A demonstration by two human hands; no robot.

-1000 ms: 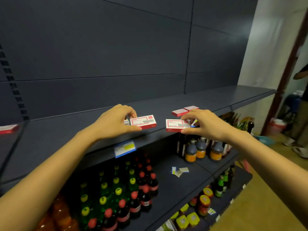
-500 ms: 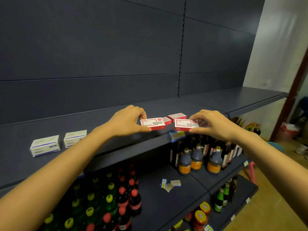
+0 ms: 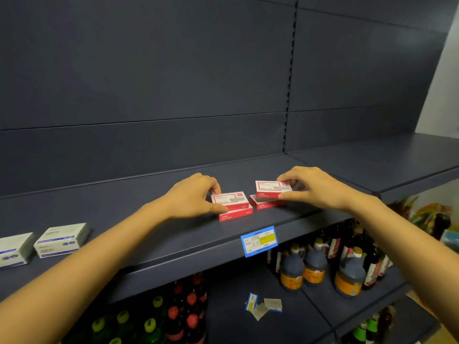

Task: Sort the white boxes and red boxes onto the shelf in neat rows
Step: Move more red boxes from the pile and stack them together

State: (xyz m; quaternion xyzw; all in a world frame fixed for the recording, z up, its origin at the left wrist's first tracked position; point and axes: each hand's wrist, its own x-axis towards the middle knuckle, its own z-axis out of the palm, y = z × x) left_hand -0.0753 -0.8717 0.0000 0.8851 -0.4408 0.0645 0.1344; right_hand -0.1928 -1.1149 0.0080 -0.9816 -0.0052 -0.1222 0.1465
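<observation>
Above the blue price tag, your left hand pinches a red box onto another; your right hand pinches a second box over its mate, probably to keep stacks square

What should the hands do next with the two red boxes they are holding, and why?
Probably the right hand should ease the right red box down flush onto the lower red box: it seems shifted off that box's edges. The left hand holds the left red box, which looks settled on the bottom left box.
</observation>
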